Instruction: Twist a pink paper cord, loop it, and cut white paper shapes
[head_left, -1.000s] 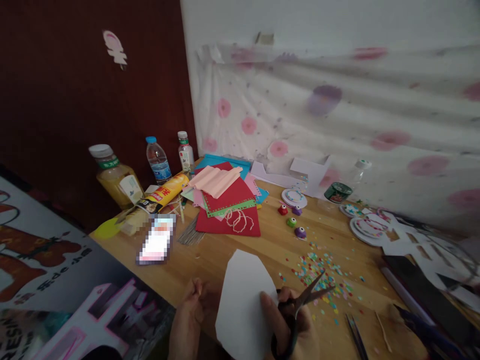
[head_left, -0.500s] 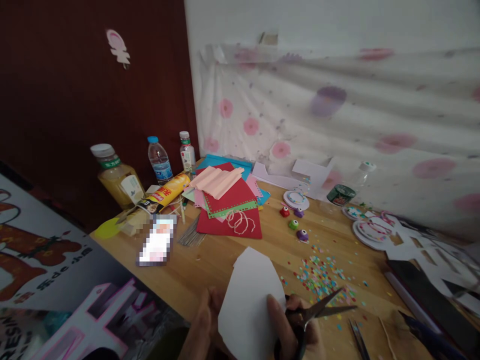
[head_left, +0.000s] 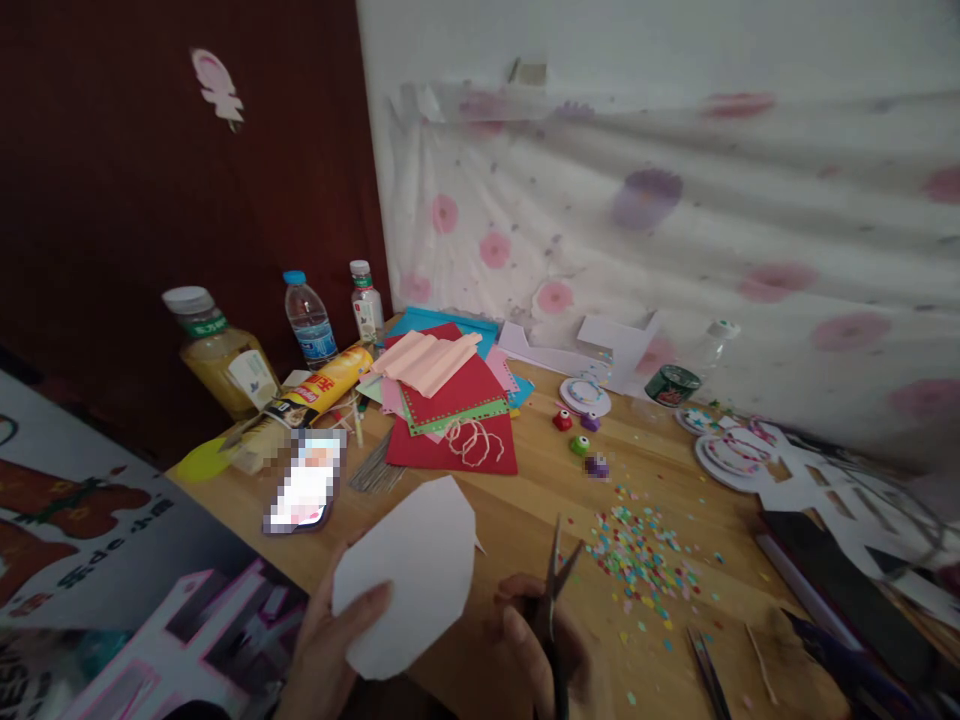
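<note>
A piece of white card (head_left: 420,570) with angular cut edges is in my left hand (head_left: 337,625), thumb across its face and fingers behind it. My right hand (head_left: 544,640) grips a pair of scissors (head_left: 553,590) by the handles; the blades point away from me and are slightly apart. The scissors are to the right of the card, not touching it. A small pointed white scrap (head_left: 481,546) shows at the card's right edge; I cannot tell whether it is attached. Right of the scissors, many coloured confetti pieces (head_left: 645,550) are scattered over the wooden table (head_left: 457,690).
Coloured paper sheets (head_left: 491,455) with a loop of string lie mid-table. A phone (head_left: 306,485), a yellow packet (head_left: 330,380) and several bottles (head_left: 311,325) are at left. Tweezers (head_left: 706,670), small eyed beads (head_left: 579,445) and white card cut-outs (head_left: 806,475) are at right.
My left hand has taken the card by its left side and moved it left. The right hand has let go of the card; its scissors now point upward, blades closer together.
</note>
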